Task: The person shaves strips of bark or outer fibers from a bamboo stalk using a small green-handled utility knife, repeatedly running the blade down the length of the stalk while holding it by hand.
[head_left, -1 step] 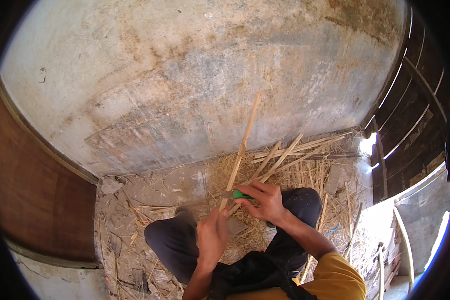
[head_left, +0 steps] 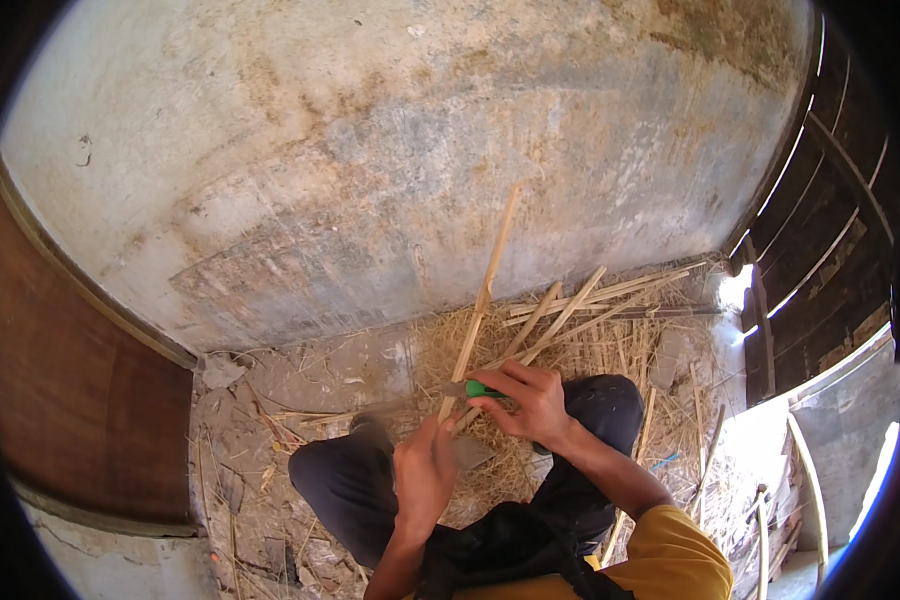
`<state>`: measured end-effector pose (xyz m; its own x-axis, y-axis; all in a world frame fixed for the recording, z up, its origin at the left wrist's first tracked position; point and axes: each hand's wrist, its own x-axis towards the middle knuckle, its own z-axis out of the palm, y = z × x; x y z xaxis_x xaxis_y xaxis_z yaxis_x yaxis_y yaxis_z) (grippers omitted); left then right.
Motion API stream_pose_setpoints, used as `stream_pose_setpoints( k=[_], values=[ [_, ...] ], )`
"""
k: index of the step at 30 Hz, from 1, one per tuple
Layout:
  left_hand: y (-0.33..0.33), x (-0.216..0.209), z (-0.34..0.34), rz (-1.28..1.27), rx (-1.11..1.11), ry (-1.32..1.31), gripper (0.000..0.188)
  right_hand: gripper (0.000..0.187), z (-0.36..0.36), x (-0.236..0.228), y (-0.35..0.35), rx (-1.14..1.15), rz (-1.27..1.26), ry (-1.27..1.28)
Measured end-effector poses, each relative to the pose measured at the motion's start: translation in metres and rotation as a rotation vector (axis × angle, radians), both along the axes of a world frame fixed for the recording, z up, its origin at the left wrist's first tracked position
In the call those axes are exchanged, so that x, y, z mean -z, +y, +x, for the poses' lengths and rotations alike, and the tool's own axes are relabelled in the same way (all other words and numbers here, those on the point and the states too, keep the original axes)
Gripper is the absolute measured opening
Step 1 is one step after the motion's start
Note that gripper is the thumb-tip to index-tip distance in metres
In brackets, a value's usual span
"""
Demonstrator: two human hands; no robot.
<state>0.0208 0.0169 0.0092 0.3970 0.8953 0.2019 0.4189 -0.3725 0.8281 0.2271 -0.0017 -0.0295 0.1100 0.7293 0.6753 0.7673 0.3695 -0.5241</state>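
A long, pale strip of bamboo or wood (head_left: 488, 285) slants up from between my knees toward the wall. Its lower end is gripped by my left hand (head_left: 425, 470), whose fingers are closed round it. My right hand (head_left: 530, 402) is wrapped round the green handle of a knife (head_left: 481, 388). The short blade points left and lies against the strip just above my left hand. Part of the handle is hidden by my right fingers.
Several more strips (head_left: 580, 308) lie by the foot of a stained wall (head_left: 400, 200). Shavings (head_left: 490, 450) litter the floor between my knees. A brown panel (head_left: 90, 370) stands at the left, and dark slatted boards (head_left: 820, 220) at the right.
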Motion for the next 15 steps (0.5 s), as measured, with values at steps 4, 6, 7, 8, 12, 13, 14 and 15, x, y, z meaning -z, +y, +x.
stream_pose_setpoints(
  k=[4, 6, 7, 8, 12, 13, 14, 15],
  values=[
    [0.0, 0.002, 0.0, 0.009, -0.009, 0.024, 0.017, 0.032, -0.001, 0.002, 0.003, 0.053, 0.028, -0.038],
    [0.001, 0.003, -0.001, 0.009, -0.015, 0.047, 0.017, 0.032, -0.001, 0.002, 0.003, 0.063, 0.029, -0.047],
    [0.0, 0.003, 0.0, 0.012, -0.013, 0.043, 0.016, 0.032, -0.001, 0.002, 0.002, 0.068, 0.029, -0.05],
    [0.0, 0.003, 0.0, 0.014, -0.011, 0.04, 0.016, 0.032, -0.001, 0.001, 0.002, 0.073, 0.029, -0.053],
    [0.0, 0.014, -0.006, 0.077, -0.008, 0.024, 0.017, 0.03, 0.001, -0.005, 0.0, 0.133, 0.044, -0.046],
    [-0.002, 0.015, -0.007, 0.07, -0.006, 0.027, 0.017, 0.029, 0.004, -0.004, 0.001, 0.151, 0.047, -0.039],
    [-0.004, 0.014, -0.008, 0.063, -0.003, 0.031, 0.017, 0.028, 0.007, -0.001, 0.002, 0.169, 0.051, -0.033],
    [-0.006, 0.014, -0.009, 0.057, -0.001, 0.034, 0.016, 0.028, 0.011, 0.001, 0.004, 0.186, 0.054, -0.026]
  ],
)
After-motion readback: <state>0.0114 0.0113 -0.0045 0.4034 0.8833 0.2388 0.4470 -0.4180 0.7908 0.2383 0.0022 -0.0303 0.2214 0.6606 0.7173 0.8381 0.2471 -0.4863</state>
